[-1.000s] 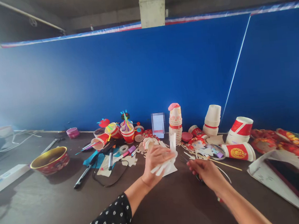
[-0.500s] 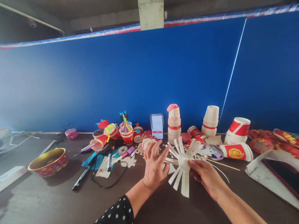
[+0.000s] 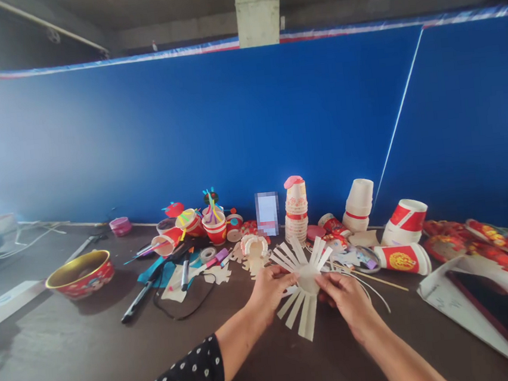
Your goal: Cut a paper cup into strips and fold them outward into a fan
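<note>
Between my hands is a white paper cup cut into strips [image 3: 308, 281], its strips splayed out around the round base like rays. My left hand [image 3: 270, 291] pinches it at the left, thumb near the base. On the opposite side my right hand [image 3: 342, 296] grips it, thumb on the near face and the other fingers mostly hidden behind. The cut cup is held above the dark table [image 3: 234, 360]. Just beyond it lie white paper cut-outs [image 3: 255, 253] and a tall stack of paper cups [image 3: 296, 213] topped with a pink piece.
To the left stand a red and gold bowl [image 3: 81, 275], a black marker [image 3: 134, 304] and decorated cups [image 3: 215, 227]. A phone [image 3: 267, 213] leans at the back. Rightward are a fallen red cup [image 3: 402, 259], a thin wooden stick [image 3: 382, 279] and a dark tablet [image 3: 494, 311].
My left hand was spread beside the cut cup; it has moved right and closed on its left side. The cut cup has turned a little, and my right hand still holds it.
</note>
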A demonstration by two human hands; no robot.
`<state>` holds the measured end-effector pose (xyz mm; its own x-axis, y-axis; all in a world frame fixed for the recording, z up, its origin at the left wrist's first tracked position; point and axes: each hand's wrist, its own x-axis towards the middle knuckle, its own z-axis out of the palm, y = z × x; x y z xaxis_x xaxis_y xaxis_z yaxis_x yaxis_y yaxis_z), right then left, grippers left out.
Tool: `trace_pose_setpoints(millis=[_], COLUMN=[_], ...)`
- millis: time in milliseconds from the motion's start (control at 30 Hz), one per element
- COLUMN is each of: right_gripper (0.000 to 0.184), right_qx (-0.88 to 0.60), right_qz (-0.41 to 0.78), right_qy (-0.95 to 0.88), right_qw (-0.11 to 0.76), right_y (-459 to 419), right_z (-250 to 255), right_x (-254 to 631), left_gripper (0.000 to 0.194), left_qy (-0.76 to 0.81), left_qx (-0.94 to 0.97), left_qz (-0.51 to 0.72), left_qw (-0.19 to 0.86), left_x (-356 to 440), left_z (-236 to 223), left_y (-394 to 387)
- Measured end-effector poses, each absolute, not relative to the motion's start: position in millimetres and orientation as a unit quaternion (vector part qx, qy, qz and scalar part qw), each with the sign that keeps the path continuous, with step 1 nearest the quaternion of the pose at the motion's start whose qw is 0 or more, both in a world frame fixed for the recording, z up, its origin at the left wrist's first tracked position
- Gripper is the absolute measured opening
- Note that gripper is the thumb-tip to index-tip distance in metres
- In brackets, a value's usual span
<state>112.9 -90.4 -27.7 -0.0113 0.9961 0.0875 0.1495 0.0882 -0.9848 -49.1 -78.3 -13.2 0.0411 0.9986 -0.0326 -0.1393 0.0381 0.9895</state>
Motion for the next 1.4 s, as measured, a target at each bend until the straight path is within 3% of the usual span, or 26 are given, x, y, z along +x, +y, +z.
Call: trace_pose_setpoints(millis=[133,300,467,567,733,967,1233,1400], right_gripper=[0.035,0.033,0.034,0.036,0.035,0.031,0.033,0.034], right_qx=[-0.521,-0.525,-0.518,-0.519,-0.529,-0.515,-0.502,-0.514], right_qz=[0.447,0.460,0.440,0.406,0.358,0.380,0.483,0.483], right_qy=[-0.553,-0.504,-0.517,-0.551,-0.589,-0.600,-0.525,-0.505], right_qw=[0.472,0.509,0.521,0.513,0.495,0.481,0.490,0.498], right_y=[-90.5,-90.8,-92.4,-92.8,-91.3,-90.5,-88.6,-89.3], right_z=[-27.3,-21.7,-19.7,-22.8,-29.3,-31.7,-36.5,-33.2], right_x=[113.7,114.1,113.2,112.3,112.4,113.1,113.6,114.6], left_gripper=[0.020,0.047,0.052,0.044,0.035,0.033,0.037,0.050], left_qy=[0.458,0.392,0.336,0.307,0.352,0.388,0.357,0.363], left_qx=[0.426,0.310,0.286,0.304,0.295,0.314,0.306,0.305], left_qz=[0.564,0.628,0.568,0.520,0.553,0.568,0.571,0.557], left_qw=[0.539,0.596,0.695,0.737,0.695,0.654,0.673,0.682], left_x=[-54.9,-57.0,-52.2,-49.7,-49.5,-48.3,-44.7,-47.4], left_z=[-17.8,-17.6,-10.6,-9.5,-11.8,-15.4,-16.5,-13.6], left_y=[-71.1,-68.8,-76.6,-79.6,-79.8,-79.4,-82.4,-82.3])
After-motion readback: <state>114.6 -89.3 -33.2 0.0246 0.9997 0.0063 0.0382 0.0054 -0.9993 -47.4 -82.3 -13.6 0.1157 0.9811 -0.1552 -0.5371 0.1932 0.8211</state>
